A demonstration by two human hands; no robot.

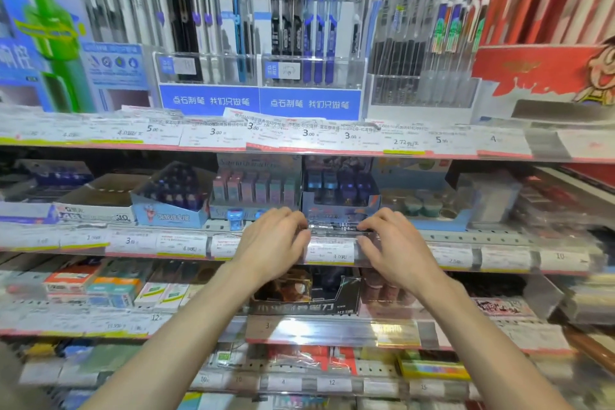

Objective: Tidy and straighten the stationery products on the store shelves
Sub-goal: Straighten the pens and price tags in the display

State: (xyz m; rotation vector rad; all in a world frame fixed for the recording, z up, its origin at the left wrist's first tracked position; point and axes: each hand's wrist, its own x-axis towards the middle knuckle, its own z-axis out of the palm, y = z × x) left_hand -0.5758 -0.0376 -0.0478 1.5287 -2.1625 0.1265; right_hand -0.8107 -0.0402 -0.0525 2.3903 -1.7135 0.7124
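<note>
Both my hands reach to the front edge of the second shelf. My left hand (276,240) and my right hand (396,243) grip the two ends of a clear plastic price-tag holder (332,243) with a white 4.00 label. Directly behind it stands a dark blue display box (341,190) holding small purple and blue items. To its left is a box of pastel erasers or correction tapes (256,190). The fingers curl over the holder's top edge, so its ends are hidden.
The top shelf carries pen racks (259,27) behind blue signs, and a red display (545,70) stands at the right. A light blue box (173,200) and a small blue sharpener (235,218) sit left of my hands. Lower shelves hold a black box (306,296) and erasers.
</note>
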